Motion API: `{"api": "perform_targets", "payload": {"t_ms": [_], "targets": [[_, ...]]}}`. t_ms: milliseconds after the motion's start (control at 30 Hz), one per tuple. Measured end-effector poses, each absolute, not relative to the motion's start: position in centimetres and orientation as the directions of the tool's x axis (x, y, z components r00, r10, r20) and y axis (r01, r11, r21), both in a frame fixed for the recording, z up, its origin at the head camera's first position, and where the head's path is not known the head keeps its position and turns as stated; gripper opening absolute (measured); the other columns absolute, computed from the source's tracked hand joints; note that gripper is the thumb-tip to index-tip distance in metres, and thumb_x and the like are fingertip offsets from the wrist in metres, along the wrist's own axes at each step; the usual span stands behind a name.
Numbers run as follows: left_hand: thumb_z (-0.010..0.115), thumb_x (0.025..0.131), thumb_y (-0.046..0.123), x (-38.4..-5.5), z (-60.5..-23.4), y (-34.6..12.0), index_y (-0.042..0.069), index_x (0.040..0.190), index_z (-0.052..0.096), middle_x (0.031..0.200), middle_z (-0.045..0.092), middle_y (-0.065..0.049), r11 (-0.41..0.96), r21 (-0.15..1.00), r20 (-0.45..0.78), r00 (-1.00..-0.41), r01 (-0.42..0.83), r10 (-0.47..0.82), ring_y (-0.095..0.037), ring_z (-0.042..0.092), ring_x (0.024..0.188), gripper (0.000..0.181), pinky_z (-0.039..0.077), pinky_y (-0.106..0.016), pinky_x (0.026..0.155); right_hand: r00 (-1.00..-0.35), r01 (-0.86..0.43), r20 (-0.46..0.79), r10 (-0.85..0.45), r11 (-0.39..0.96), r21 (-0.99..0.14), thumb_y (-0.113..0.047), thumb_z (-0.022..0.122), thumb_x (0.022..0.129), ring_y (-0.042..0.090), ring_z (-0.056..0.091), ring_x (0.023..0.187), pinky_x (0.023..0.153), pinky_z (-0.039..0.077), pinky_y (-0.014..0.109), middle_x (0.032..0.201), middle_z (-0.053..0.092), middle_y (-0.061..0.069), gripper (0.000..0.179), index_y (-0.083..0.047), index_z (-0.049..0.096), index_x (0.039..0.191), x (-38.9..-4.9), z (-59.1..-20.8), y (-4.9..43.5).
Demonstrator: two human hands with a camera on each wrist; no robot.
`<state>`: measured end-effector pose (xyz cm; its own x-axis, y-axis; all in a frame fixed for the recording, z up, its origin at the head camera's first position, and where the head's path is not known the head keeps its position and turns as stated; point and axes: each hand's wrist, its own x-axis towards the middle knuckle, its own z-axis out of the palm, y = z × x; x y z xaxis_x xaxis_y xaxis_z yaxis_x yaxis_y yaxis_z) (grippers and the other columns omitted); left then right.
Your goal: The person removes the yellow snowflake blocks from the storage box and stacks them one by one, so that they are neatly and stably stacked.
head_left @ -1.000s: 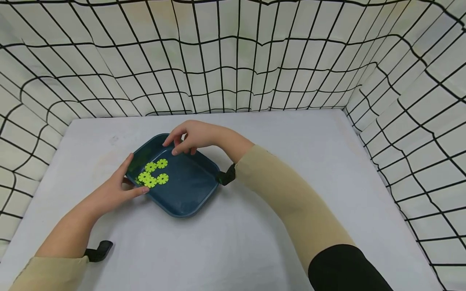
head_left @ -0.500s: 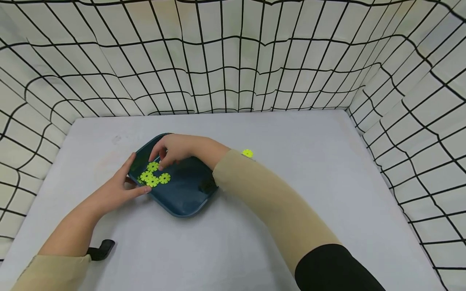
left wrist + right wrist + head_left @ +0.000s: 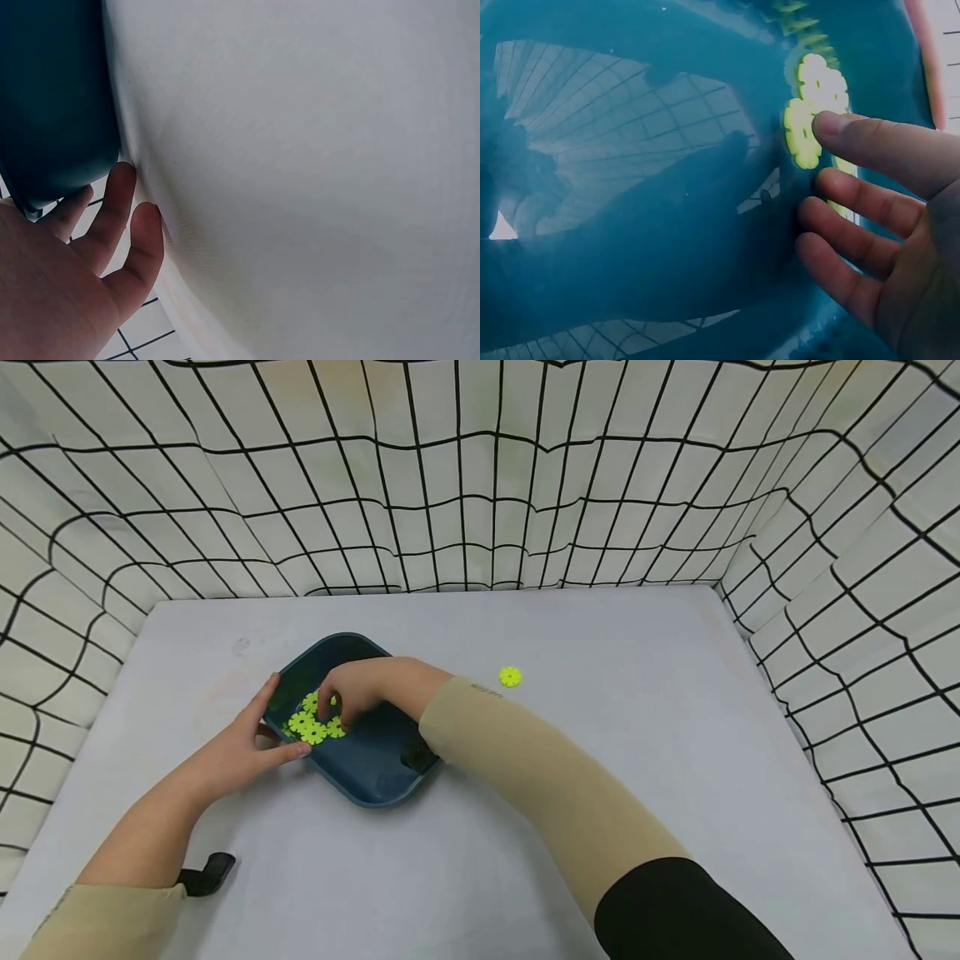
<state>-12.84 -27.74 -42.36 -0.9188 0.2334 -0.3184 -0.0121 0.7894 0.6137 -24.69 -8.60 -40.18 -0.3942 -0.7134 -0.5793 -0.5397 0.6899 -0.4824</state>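
Observation:
A dark blue tray (image 3: 378, 781) sits on the table, with several yellow-green interlocking discs (image 3: 307, 723) clustered at its left corner. At that corner my left hand (image 3: 236, 756) holds the tray, thumb on the near rim and forefinger along the far side. The left wrist view shows other fingers (image 3: 112, 217) against the tray's outer wall. My right hand (image 3: 356, 685) reaches down inside the tray over the discs. In the right wrist view its thumb touches a disc (image 3: 802, 135), while the fingertips stay apart from the thumb; no disc is clearly pinched.
A single yellow-green disc (image 3: 510, 677) lies on the white table (image 3: 600, 735), right of the tray. Black netting over white sheeting (image 3: 480, 468) rises behind the table and on both sides. Black wrist camera mounts (image 3: 206, 875) jut from the sleeves.
My right hand has gone from the tray's far rim down to the discs at the left. A lone disc on the table, earlier hidden by the right arm, shows now. The left hand keeps its hold.

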Motion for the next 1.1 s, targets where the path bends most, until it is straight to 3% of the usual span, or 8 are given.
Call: {"api": "perform_targets", "payload": {"t_ms": [267, 800, 1100], "targets": [[0.067, 0.092, 0.047, -12.8, -42.3, -27.7, 0.019, 0.157, -0.019, 0.147, 0.027, -0.034, 0.784, 0.621, -0.312, -0.92, -0.01, 0.237, -0.043, 0.047, 0.114, 0.111, 0.044, -0.057, 0.087, -0.397, -0.593, -0.63, -0.667, 0.711, -0.378, -0.027, 0.075, 0.09, 0.005, 0.046, 0.113, 0.094, 0.04, 0.021, 0.139, 0.047, -0.015, 0.04, -0.033, 0.062, 0.128, -24.2, -40.4, -9.5], [0.068, 0.091, 0.048, -12.8, -42.5, -27.7, 0.019, 0.157, -0.02, 0.146, 0.027, -0.035, 0.791, 0.611, -0.308, -0.925, -0.015, 0.221, -0.043, 0.047, 0.112, 0.113, 0.044, -0.057, 0.087, -0.396, -0.663, -0.638, -0.66, 0.686, -0.298, -0.02, 0.073, 0.091, 0.009, 0.048, 0.091, 0.076, 0.038, 0.023, 0.103, 0.053, -0.006, 0.023, -0.02, 0.055, 0.104, -23.2, -39.9, -9.9], [0.068, 0.091, 0.048, -12.8, -42.5, -27.6, 0.02, 0.157, -0.019, 0.144, 0.03, -0.034, 0.786, 0.618, -0.315, -0.924, -0.024, 0.219, -0.042, 0.048, 0.112, 0.113, 0.046, -0.054, 0.085, -0.419, -0.69, -0.632, -0.652, 0.681, -0.245, -0.02, 0.071, 0.092, 0.009, 0.048, 0.089, 0.074, 0.038, 0.024, 0.102, 0.052, -0.007, 0.02, -0.021, 0.053, 0.101, -23.5, -39.8, -9.5]]}}
